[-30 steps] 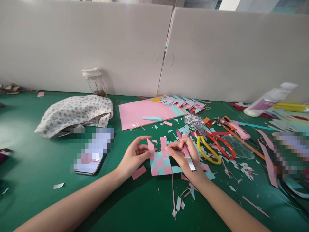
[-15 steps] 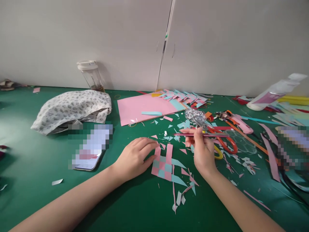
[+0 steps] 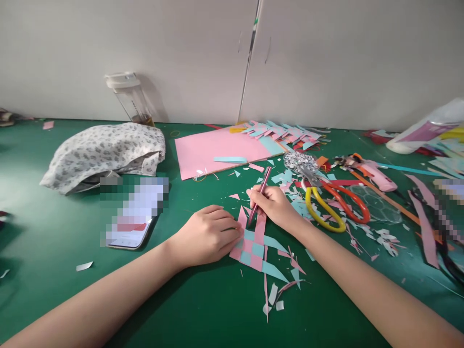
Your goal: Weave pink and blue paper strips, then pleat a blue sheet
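Observation:
A small woven checker of pink and light-blue paper strips (image 3: 251,253) lies on the green table, its loose strip ends sticking out at the far side and to the right. My left hand (image 3: 207,237) rests on its left edge, fingers together and lightly bent, pressing the paper down with no object visible in the grip. In my right hand (image 3: 277,205) a dark pink pen (image 3: 262,187) is held upright in a writing grip. The pen's tip points down at the upper strip ends; whether it touches paper I cannot tell.
Yellow-and-orange-handled scissors (image 3: 328,205) lie right of my right hand among paper scraps. A pink sheet (image 3: 213,147), a fringed paper piece (image 3: 282,133), a glue gun (image 3: 377,175) and a bottle (image 3: 416,128) lie farther back. A phone (image 3: 139,212), cloth pouch (image 3: 108,150) and cup (image 3: 128,99) stand left.
My right hand has moved left and tipped the pen from level to upright, its point now over the woven strips. My left hand has slid slightly onto the paper. The view has shifted a little.

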`<state>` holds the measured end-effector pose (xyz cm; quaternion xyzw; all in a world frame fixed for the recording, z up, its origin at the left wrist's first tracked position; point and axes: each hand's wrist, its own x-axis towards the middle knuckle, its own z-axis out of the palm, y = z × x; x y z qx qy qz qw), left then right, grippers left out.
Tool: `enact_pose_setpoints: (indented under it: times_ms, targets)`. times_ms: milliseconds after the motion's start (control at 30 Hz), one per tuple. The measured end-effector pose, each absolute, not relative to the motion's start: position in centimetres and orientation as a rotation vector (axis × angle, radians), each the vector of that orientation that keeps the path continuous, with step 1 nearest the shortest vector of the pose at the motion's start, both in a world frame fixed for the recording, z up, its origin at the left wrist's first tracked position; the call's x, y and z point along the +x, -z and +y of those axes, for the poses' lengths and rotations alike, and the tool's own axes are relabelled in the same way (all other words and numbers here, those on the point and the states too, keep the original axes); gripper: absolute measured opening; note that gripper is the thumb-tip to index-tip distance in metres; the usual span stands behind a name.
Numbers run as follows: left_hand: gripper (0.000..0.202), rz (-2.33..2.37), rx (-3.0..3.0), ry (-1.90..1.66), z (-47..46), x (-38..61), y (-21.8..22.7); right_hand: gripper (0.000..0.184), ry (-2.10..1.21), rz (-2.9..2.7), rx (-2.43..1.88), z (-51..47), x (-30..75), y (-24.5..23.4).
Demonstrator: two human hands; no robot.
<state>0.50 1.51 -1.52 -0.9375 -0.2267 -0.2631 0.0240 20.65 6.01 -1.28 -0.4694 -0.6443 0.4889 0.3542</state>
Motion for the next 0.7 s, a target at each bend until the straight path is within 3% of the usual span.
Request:
enact_pose_setpoints:
  times_ms: [700]
  targets:
    - [0.016,-0.748,-2.907,0.756,1.47,0.66,1.41,0.035,-1.206,-1.730,-1.255,6.43,20.17,1.73]
